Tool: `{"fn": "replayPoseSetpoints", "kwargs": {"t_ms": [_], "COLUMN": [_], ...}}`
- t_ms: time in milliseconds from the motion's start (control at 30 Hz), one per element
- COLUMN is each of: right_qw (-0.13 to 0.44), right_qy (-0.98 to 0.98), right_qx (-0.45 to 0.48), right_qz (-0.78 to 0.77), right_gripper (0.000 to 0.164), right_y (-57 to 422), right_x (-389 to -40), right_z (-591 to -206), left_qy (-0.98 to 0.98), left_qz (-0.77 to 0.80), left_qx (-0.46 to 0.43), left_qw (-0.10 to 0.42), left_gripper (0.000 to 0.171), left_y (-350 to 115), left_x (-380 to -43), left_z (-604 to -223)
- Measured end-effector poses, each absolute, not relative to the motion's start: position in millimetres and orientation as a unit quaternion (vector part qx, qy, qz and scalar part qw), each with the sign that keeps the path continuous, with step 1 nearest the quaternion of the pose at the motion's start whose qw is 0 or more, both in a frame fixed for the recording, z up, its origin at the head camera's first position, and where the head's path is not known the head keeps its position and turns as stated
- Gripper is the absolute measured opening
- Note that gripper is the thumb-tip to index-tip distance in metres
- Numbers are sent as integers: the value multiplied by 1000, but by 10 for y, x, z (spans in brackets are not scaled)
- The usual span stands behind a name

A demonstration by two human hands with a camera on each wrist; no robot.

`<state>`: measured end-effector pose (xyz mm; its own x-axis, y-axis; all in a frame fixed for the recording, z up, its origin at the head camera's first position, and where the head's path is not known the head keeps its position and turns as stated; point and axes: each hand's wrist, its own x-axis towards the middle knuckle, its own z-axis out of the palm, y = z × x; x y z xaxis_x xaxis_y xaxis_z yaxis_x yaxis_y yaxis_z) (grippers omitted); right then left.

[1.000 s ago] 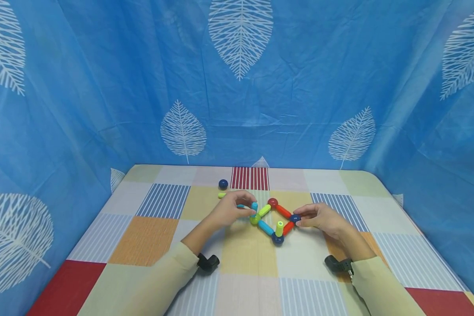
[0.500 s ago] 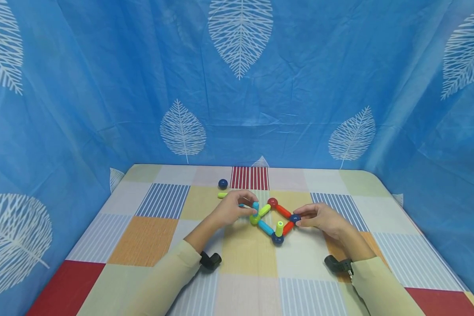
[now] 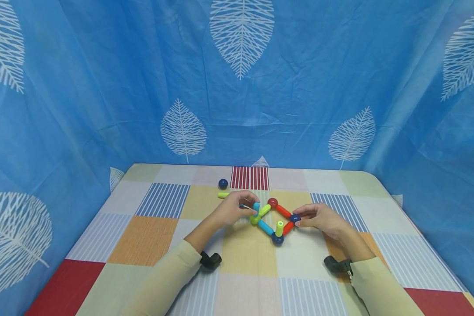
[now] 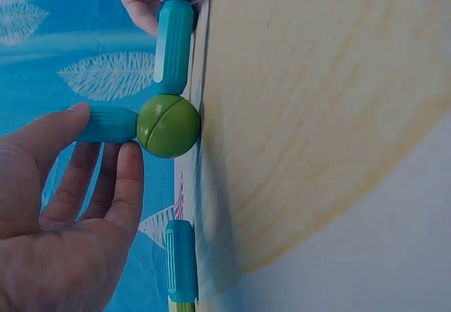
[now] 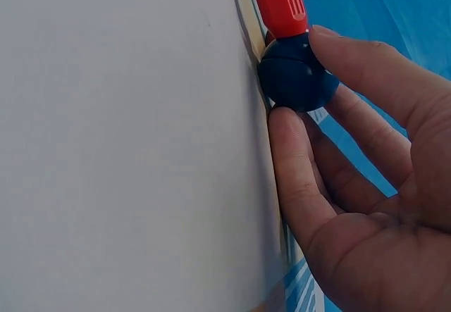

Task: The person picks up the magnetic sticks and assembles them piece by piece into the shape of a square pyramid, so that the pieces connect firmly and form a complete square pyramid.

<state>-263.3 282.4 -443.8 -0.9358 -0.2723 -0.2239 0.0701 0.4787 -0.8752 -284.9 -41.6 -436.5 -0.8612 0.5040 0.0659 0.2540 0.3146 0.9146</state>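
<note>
Here, a person's left hand (image 3: 234, 210) pinches an upright blue stick (image 4: 109, 124) that meets a green ball (image 4: 169, 126), while the right hand (image 3: 320, 217) grips a navy ball (image 5: 296, 75) at the opposite corner of a four-sided frame (image 3: 283, 211) on a patchwork tablecloth (image 3: 253, 289). A lone ball (image 3: 223, 184) sits beyond the left hand.

Table (image 3: 249, 289): patchwork pattern, plain squares mixed with striped, far corners rounded. Near the middle sits a four-sided frame. Corners: green ball (image 3: 254, 219), red ball (image 3: 273, 202), right navy ball (image 3: 295, 219), near navy ball (image 3: 278, 239); four sticks (image 3: 266, 228) link them. Farther back, off left: loose navy ball (image 3: 223, 184), loose lime stick (image 3: 223, 195) just nearer. Loose blue stick (image 4: 181, 261) lies left of the green ball, partly hidden from above.
</note>
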Motion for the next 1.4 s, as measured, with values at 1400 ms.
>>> {"fn": "replayPoseSetpoints", "kwargs": {"t_ms": [1400], "right_qw": [134], "right_qy": [895], "right_qx": [-106], "right_qz": [-412], "right_gripper": [42], "right_y": [2449], "right_x": [-2407], "right_z": [-4358], "left_qy": [892], "left_qz": [344], "left_qx": [273], "left_qw": [112], "left_gripper": [28], "left_y": [-345], "left_x": [-2973], "left_z": [-4418]}}
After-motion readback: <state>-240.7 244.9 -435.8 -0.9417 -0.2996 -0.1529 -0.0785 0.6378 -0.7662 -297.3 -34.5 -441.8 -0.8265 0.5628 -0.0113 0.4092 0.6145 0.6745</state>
